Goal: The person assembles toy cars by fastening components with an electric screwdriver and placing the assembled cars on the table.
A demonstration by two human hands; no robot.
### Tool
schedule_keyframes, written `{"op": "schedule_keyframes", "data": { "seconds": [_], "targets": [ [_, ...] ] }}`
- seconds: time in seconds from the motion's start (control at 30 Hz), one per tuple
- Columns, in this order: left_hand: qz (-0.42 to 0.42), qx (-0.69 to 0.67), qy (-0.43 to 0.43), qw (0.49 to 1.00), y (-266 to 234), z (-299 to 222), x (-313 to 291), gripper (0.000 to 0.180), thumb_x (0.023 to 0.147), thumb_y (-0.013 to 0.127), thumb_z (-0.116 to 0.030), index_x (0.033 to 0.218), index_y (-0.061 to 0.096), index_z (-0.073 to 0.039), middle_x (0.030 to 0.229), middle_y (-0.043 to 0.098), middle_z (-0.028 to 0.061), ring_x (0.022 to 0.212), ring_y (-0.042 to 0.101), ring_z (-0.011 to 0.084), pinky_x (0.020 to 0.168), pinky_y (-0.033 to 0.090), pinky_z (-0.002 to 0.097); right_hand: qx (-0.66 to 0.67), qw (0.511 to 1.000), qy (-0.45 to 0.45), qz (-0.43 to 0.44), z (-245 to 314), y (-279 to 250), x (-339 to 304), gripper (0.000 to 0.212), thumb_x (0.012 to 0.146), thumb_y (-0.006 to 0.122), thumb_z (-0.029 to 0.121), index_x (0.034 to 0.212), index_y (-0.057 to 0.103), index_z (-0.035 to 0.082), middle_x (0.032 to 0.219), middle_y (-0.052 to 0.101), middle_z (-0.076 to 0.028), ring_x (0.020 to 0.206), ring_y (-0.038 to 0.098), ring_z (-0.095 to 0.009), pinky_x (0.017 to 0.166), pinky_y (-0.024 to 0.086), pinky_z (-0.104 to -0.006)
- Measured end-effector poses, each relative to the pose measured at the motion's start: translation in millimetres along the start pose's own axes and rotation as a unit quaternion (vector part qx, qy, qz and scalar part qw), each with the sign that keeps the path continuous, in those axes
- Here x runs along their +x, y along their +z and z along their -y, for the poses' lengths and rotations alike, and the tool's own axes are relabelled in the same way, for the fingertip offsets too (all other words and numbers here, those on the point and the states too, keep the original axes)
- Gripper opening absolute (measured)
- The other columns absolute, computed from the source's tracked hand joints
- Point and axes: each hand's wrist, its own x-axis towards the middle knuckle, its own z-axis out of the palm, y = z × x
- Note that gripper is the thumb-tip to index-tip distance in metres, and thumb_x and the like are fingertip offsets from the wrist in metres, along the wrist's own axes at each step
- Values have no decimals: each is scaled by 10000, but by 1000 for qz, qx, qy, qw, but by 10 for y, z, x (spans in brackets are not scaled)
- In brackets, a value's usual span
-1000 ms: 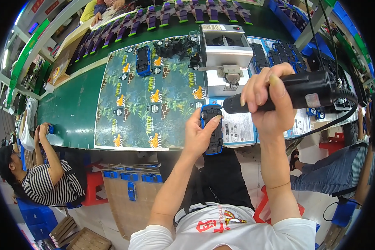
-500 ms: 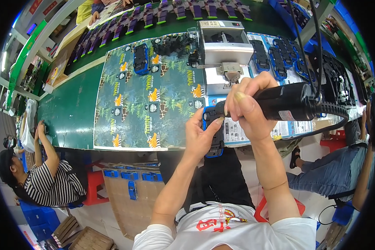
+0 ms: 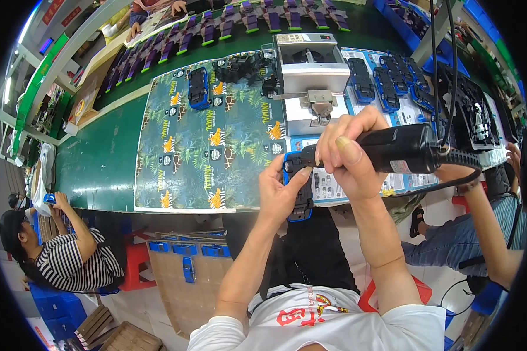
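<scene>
Head view: a blue-edged, black plastic toy car (image 3: pixel 303 202), apparently underside up, is held over the near edge of the bench, its near end jutting past it.
Left hand: the left hand (image 3: pixel 277 196) is curled round the car's side, thumb pressed on the black face, a partly closed grip.
Right hand: the right hand (image 3: pixel 355 157) is wrapped firmly round the front of a thick black cylindrical power driver (image 3: pixel 399 148), held nearly level.
Driver tip: its nose is at the car's far end; fingers hide whether the bit touches.
Progress: fastening seems under way on this car; how many screws are in cannot be told.
Other cars: one blue-edged car (image 3: pixel 198 89) lies alone on the jungle-print sheet (image 3: pixel 234 169); a cluster of similar cars (image 3: pixel 387 89) lies right of the machine. Which are finished is unclear.
Loose parts: a tangled heap of black plastic pieces (image 3: pixel 240 67) lies left of the machine.
In the way: a silver, box-shaped metal machine (image 3: pixel 313 76) stands just beyond the right hand; the driver's black ribbed cable (image 3: pixel 464 157) trails right, near a co-worker's forearm (image 3: pixel 487 228).
Left neighbour: a person in a striped shirt (image 3: pixel 70 258) holds up a small blue item (image 3: pixel 50 198).
</scene>
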Motion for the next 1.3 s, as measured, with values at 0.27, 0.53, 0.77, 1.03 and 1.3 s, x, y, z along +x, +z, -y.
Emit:
{"op": "schedule_keyframes", "data": {
  "seconds": [0.27,0.53,0.77,1.03,1.3],
  "targets": [
    [-56,-115,-65,990,-34,-162,37,246,881,704,-89,1100,631,-2,949,691,73,810,655,122,748,546,285,23,997,-63,48,135,-39,139,165,951,582,178,987,474,58,663,488,-46,517,486,-147,548,476,-329],
    [-46,-265,-110,957,-307,-164,80,399,840,647,24,1223,543,-13,1192,627,162,1050,658,272,895,585,504,-96,985,-115,-86,17,-229,670,137,854,730,30,892,603,0,636,594,-31,491,559,-88,479,446,-215],
    [-62,-277,-91,955,-313,-154,154,465,827,621,68,1263,513,-53,1139,660,165,949,686,258,722,619,407,-153,981,-80,-88,-88,-150,692,153,831,767,73,743,652,21,559,582,25,438,517,-31,422,385,-186],
    [-68,-240,-69,966,-266,-55,177,489,796,657,87,1239,505,-53,1134,649,136,929,687,236,727,611,397,-138,984,73,-83,55,-140,676,235,831,777,179,712,644,26,523,553,8,413,494,-58,431,374,-216],
    [-87,-224,-84,967,-220,-144,182,483,786,659,89,1214,486,-53,1083,635,113,889,685,225,690,596,360,100,987,113,-61,335,77,-90,214,846,695,112,880,511,9,610,510,-37,445,487,-115,461,441,-270]
  ]
}}
